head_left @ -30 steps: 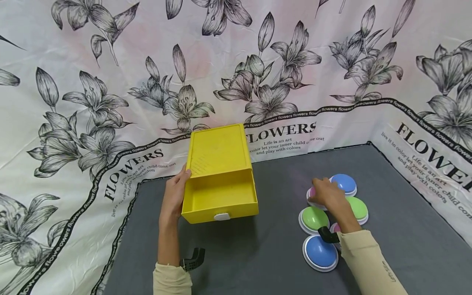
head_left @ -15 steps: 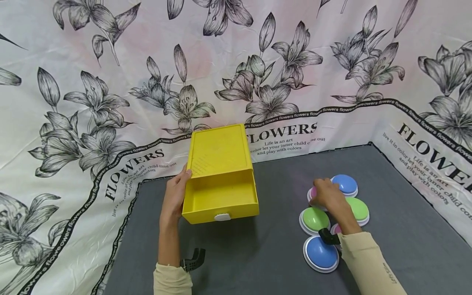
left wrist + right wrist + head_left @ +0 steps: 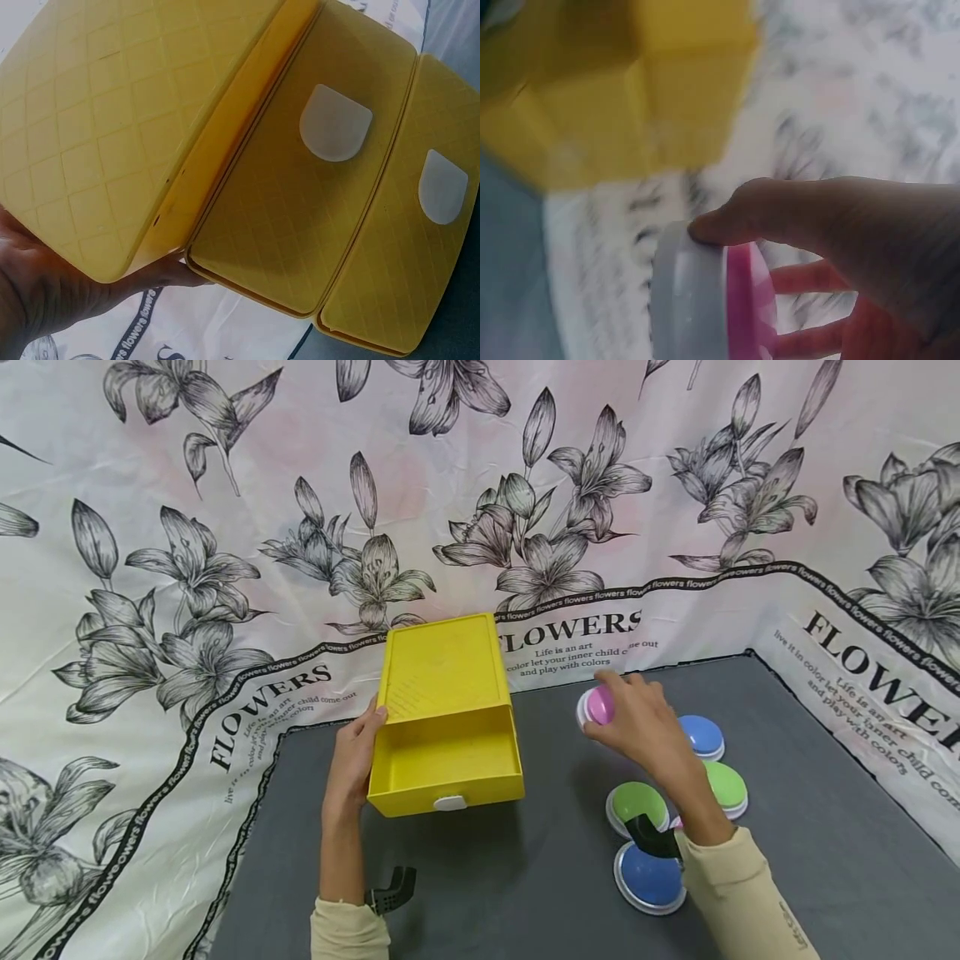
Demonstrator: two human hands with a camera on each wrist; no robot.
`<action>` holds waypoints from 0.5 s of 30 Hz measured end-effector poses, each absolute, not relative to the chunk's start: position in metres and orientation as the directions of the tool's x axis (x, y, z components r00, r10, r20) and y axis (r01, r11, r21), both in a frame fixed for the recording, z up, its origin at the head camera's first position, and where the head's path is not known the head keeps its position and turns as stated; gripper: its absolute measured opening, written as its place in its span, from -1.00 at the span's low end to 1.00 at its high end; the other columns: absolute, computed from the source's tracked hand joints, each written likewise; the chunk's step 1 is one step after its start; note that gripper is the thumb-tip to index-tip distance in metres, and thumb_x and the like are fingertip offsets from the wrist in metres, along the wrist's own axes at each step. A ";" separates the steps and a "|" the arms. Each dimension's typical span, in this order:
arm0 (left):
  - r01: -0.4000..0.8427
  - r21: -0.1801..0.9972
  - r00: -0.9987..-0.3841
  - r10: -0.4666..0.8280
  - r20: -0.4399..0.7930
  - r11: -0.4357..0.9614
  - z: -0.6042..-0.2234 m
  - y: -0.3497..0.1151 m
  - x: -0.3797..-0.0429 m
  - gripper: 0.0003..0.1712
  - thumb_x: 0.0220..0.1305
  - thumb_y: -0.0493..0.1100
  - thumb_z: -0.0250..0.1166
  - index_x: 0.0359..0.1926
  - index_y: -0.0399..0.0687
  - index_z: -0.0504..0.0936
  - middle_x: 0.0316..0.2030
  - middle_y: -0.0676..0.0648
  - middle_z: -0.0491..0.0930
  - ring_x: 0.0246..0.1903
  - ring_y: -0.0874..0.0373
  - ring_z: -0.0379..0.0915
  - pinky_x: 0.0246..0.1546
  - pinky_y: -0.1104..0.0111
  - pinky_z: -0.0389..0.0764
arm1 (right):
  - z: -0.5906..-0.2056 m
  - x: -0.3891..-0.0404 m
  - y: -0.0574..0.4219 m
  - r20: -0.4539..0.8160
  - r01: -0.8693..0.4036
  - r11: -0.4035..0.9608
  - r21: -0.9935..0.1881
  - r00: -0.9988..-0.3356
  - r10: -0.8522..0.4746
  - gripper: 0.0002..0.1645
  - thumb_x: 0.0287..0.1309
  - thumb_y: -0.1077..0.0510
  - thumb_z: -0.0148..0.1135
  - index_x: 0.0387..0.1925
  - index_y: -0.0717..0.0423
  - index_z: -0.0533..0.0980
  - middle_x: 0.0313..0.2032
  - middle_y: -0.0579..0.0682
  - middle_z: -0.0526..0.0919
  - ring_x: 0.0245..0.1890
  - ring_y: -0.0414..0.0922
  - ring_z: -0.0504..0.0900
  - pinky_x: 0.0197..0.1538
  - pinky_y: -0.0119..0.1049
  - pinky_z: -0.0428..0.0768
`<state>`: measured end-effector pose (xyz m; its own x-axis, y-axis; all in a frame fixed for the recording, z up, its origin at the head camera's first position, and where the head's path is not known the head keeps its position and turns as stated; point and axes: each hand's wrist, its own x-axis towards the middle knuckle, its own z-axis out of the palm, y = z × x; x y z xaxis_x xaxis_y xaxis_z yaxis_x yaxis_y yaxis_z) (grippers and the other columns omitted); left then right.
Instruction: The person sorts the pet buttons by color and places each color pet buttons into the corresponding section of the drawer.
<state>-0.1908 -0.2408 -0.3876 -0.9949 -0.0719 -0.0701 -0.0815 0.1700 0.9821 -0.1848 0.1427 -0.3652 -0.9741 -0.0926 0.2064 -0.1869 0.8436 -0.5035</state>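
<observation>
Moving up and leftward off the grey table (image 3: 555, 860) since the earlier frame, the pink disc (image 3: 600, 704) is now hanging from the right hand (image 3: 637, 718), apart from its neighbours. Thumb and fingers are pinching it roughly on edge, the thumb pressing the white rim and the fingers reaching round to the pink dome side. That dome looks smooth, so a loosening pinch or a twist could let it slip. Behind the hand, a black wrist mount (image 3: 651, 837) is overlapping the green disc (image 3: 637, 806) and the near blue disc (image 3: 651, 877) in the head view; a dipping wrist could nudge them. Farther right, the light green disc (image 3: 726, 787) and the far blue disc (image 3: 702, 735) are resting on the table. Across the gap, the left hand (image 3: 358, 747) is gripping the left side of the yellow drawer box (image 3: 446, 664). Its top drawer (image 3: 420, 800) is jutting forward; a knock or downward push on that overhang could tip the box if the left hand slackens.
</observation>
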 end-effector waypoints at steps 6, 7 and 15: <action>-0.094 0.980 -0.993 -0.082 -0.081 0.173 -0.385 -0.240 -0.190 -0.33 0.65 0.18 0.00 0.61 0.10 0.20 0.61 0.31 0.12 0.25 -0.02 0.59 -0.09 0.49 0.70 | -0.328 -0.168 0.098 0.328 -0.300 0.793 -0.531 -0.935 -0.135 -0.30 0.10 0.06 0.45 0.27 0.18 0.53 0.12 0.36 0.60 0.03 0.27 0.49 -0.06 0.13 0.65; -0.096 0.980 -0.993 -0.081 -0.083 0.173 -0.385 -0.240 -0.189 -0.33 0.65 0.18 0.00 0.61 0.11 0.20 0.61 0.31 0.12 0.20 -0.03 0.62 -0.11 0.48 0.71 | -0.324 -0.166 0.091 0.343 -0.323 0.783 -0.532 -0.927 -0.150 -0.31 0.10 0.06 0.46 0.27 0.17 0.54 0.14 0.35 0.59 0.05 0.26 0.49 -0.04 0.13 0.66; -0.104 0.979 -0.992 -0.083 -0.091 0.174 -0.385 -0.238 -0.191 -0.34 0.64 0.18 0.01 0.60 0.11 0.22 0.60 0.29 0.15 0.15 0.05 0.60 -0.13 0.49 0.69 | -0.301 -0.164 0.032 0.351 -0.531 0.664 -0.526 -0.847 -0.399 -0.33 0.07 0.04 0.53 0.24 0.06 0.58 0.11 0.20 0.63 0.09 0.12 0.51 0.02 -0.05 0.66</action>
